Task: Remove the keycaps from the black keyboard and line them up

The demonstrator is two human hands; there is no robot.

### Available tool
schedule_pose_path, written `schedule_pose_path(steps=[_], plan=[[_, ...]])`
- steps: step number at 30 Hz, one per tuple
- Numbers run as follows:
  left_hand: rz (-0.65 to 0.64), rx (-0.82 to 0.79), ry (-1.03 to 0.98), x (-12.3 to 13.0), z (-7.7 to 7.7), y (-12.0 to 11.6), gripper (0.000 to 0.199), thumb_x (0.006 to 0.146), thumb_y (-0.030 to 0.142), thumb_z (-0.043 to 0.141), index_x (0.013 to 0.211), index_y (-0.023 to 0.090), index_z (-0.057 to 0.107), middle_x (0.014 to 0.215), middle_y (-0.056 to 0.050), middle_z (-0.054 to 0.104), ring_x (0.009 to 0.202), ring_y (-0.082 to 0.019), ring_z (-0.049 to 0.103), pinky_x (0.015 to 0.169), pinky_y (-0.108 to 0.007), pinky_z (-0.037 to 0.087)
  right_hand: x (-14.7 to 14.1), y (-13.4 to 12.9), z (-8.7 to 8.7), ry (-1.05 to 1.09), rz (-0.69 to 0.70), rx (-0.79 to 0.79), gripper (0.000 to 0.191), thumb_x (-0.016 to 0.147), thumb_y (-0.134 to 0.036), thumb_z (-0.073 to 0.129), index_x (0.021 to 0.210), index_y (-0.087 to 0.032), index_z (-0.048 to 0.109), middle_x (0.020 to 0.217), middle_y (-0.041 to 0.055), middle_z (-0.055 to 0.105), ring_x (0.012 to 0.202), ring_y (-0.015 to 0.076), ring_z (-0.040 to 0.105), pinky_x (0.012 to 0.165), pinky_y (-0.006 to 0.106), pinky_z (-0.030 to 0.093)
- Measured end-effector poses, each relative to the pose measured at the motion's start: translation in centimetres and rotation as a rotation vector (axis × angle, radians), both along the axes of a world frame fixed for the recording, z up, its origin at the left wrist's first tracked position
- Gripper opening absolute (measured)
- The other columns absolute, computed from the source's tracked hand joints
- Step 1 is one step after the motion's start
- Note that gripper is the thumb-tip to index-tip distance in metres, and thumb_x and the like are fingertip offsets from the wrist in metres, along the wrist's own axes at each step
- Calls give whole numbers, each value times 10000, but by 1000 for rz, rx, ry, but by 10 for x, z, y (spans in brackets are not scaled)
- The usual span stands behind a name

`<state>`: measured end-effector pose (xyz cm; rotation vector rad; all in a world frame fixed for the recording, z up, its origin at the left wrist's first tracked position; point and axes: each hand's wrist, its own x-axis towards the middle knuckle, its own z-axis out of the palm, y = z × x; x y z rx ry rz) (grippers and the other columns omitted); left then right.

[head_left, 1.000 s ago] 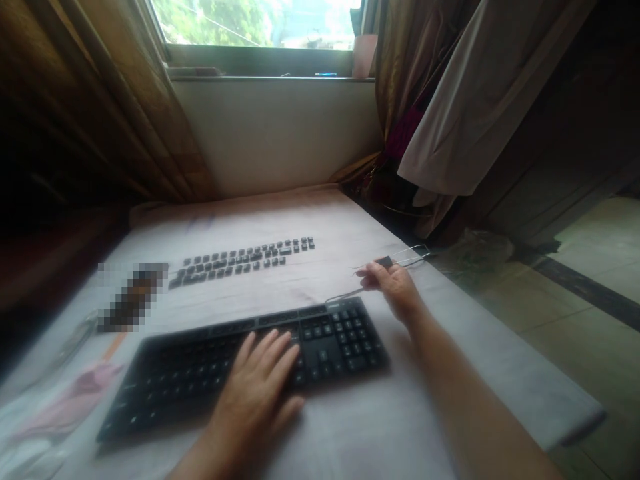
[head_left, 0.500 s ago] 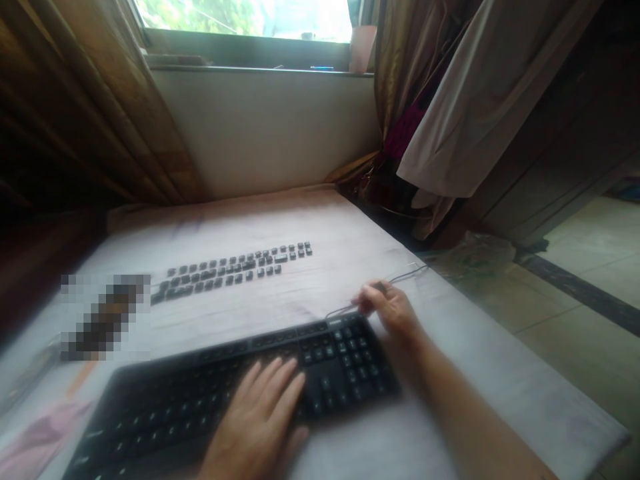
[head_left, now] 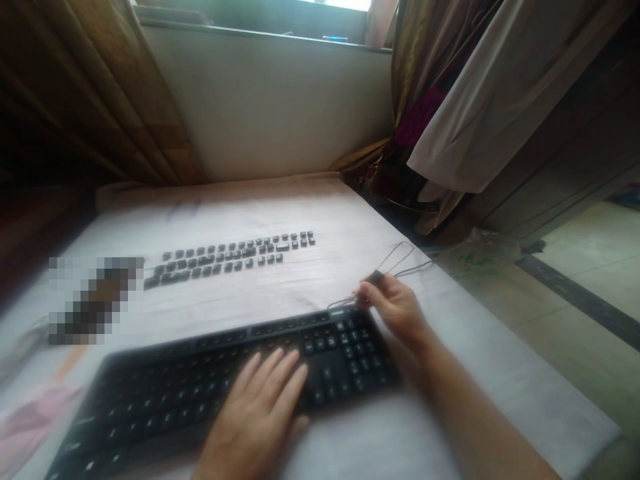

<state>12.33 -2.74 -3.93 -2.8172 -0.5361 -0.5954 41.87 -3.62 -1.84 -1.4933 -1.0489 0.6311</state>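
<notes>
My left hand rests palm down on a black keyboard, fingers stretched over its keys left of the number pad. Beyond the keyboard's far right corner, my right hand is closed, thumb and fingers pinching a small black piece whose exact kind I cannot make out. A thin dark cable runs by this hand: part lies at the keyboard's back edge, and a loop stands out beyond the fingers. Whether the piece is joined to the cable is unclear. Loose black keycaps lie in rows past the keyboard.
A white cloth covers the table, whose right edge drops to a tiled floor. At left lie a pixelated dark item and a pink cloth. Curtains and a hanging pale garment flank the wall under the window.
The camera view has tipped downward slightly. In my right hand the black piece now shows more clearly, and a cable loop appears above it. My left hand stays on the keyboard.
</notes>
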Motion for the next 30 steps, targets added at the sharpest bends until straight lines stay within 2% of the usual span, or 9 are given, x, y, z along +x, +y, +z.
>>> schedule_pose_path(steps=[2,7,17,25,30], plan=[[6,12,1,0,-1,0,420,909,304,539,1304,168,585,1358,-86,611,1231,-267,572,1016,-455,469,-2,-2,2,30,44,3,358,770,-511,708,912,-187,657,685,24,711,571,161,652,563,303,563],[22,14,4,1,-3,0,422,919,313,536,1309,159,582,1364,-89,606,1237,-277,567,1025,-472,455,-8,-6,9,-58,244,-79,237,791,-425,698,784,-189,677,733,24,696,678,166,644,650,302,541],[5,-51,-31,2,2,0,404,919,298,536,1295,157,589,1343,-100,621,1223,-265,579,1049,-454,440,-14,-5,8,-121,282,-88,142,834,-338,648,839,-202,687,771,16,717,716,166,653,691,292,523],[5,-55,-23,2,2,-1,415,907,281,540,1301,155,584,1348,-108,616,1230,-277,573,1036,-475,450,-14,-7,12,-315,376,-26,124,872,-298,607,867,-208,692,786,15,735,711,167,674,691,282,524],[6,-62,-24,2,2,-1,411,906,278,543,1297,157,586,1354,-105,611,1229,-275,574,1033,-472,450,-13,-7,13,-333,402,-24,149,890,-307,588,879,-203,695,803,22,750,714,170,693,703,278,537]])
